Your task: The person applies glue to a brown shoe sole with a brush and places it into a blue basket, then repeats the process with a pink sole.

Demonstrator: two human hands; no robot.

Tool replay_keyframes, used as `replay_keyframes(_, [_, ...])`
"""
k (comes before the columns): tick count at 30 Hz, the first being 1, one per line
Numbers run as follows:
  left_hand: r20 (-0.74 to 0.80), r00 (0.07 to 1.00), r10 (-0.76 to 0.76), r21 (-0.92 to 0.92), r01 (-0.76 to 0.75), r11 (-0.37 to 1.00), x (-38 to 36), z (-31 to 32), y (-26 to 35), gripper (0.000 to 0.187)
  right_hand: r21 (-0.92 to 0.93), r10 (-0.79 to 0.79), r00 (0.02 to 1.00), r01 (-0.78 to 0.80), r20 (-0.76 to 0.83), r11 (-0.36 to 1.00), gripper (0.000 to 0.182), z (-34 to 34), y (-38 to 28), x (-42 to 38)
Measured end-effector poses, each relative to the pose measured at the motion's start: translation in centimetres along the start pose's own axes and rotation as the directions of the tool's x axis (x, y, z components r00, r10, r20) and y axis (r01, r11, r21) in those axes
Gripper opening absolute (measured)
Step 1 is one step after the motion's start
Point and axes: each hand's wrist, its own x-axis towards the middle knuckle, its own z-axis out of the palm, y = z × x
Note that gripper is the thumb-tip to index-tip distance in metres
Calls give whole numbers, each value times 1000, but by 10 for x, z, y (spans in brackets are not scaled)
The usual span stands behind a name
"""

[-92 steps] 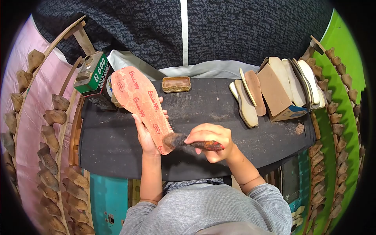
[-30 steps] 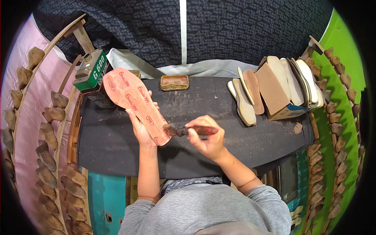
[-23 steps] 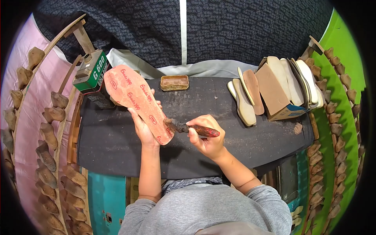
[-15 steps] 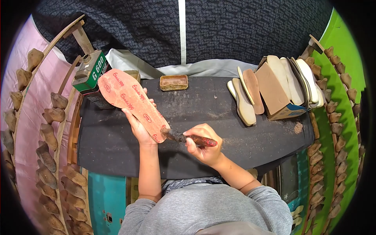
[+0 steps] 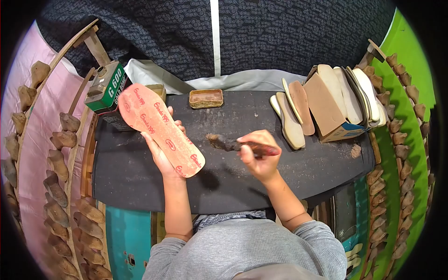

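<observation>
A pink insole [image 5: 161, 126] with red printed lettering rests tilted in my left hand [image 5: 164, 156]. The fingers hold it from beneath and the thumb lies along its near edge. My right hand [image 5: 261, 156] is closed round the handle of a dark, crusted brush [image 5: 228, 143]. Its bristle end points left, a short way from the insole's heel and not touching it. Part of the palm behind the insole is hidden.
A green G 600 can [image 5: 109, 88] stands at the left of the black-covered table [image 5: 242, 186]. At the back sits a shallow tray [image 5: 206, 98]. Several soles [image 5: 291, 123] lean by a cardboard box [image 5: 329, 109] at the right. Racks of wooden shoe lasts [image 5: 56, 186] flank both sides.
My right hand has moved right with the brush, lifting it off the insole's heel end. The insole has turned slightly in my left hand, its heel shifting right.
</observation>
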Motion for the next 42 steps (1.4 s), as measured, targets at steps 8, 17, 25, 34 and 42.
replay_keyframes(8, [80, 990, 116, 347, -137, 928, -8, 2, -7, 73, 52, -115, 993, 114, 27, 992, 14, 6, -21, 7])
replay_keyframes(17, [64, 977, 206, 320, -215, 923, 0, 8, 1, 72, 129, 52, 993, -67, 110, 989, 13, 13, -11, -16])
replay_keyframes(25, [48, 987, 151, 259, -158, 953, 1, -2, -6, 71, 95, -99, 992, 91, 83, 991, 16, 22, -3, -17])
replay_keyframes(34, [10, 982, 190, 265, -186, 946, 6, -13, 0, 71, 294, 162, 986, -145, -34, 945, 12, 16, 13, -26])
replay_keyframes(42, [-18, 967, 253, 316, -235, 919, 7, -7, -7, 70, -19, -311, 938, 317, 156, 948, 26, 32, 4, -32])
